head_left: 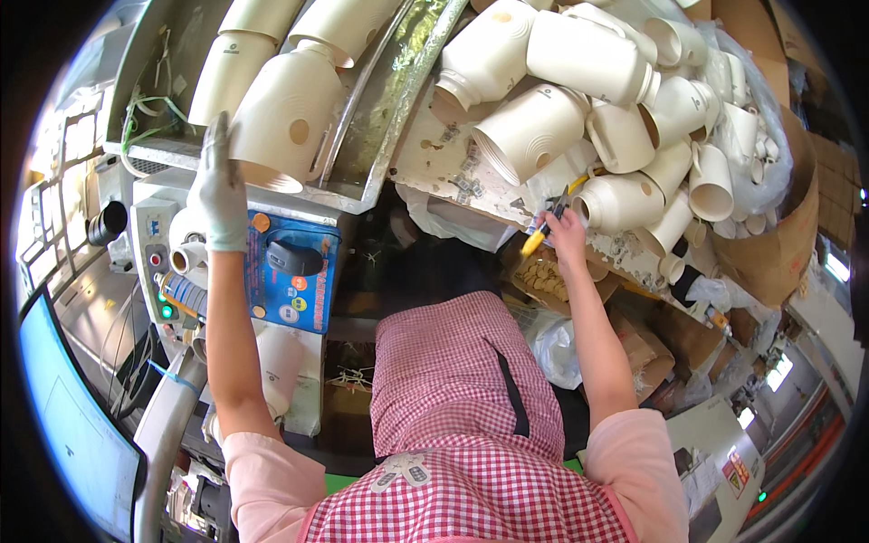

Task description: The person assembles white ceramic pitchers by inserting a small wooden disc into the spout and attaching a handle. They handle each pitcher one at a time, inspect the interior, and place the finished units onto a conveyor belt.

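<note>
My left hand, in a pale glove, has its fingers stretched out along the left side of a cream plastic jug-like shell. That shell lies in a metal-edged trough with its wide mouth toward me, touching the hand. My bare right hand is closed around a yellow-handled hand tool with a dark, pointed metal end. The exact kind of tool is unclear. Close beyond it, a cream shell lies on its side at the edge of the worn workbench.
Several cream shells and handled jugs are heaped at the back right, beside a plastic-lined carton. A computer mouse sits on a blue pad. At left are a control box and a lit monitor.
</note>
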`<state>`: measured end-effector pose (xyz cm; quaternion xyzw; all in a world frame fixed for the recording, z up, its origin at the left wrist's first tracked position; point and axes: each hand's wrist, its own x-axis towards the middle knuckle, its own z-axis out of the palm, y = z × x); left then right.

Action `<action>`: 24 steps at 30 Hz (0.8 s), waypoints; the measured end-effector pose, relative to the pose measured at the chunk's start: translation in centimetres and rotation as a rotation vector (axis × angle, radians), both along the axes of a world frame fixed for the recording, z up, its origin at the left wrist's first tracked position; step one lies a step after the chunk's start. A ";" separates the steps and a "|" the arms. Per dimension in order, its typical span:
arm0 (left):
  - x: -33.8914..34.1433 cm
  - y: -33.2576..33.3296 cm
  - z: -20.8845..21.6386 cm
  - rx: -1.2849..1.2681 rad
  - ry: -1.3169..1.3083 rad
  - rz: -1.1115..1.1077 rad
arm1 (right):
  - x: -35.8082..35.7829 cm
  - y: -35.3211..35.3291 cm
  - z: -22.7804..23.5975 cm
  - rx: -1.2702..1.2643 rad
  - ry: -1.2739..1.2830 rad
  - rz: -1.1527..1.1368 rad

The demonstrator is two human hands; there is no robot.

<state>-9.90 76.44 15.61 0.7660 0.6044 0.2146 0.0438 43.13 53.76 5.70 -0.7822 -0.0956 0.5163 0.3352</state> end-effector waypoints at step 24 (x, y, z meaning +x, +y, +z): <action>0.8 -16.2 7.8 -0.254 -0.773 0.534 | -34.2 28.9 -0.7 1.234 -0.854 1.475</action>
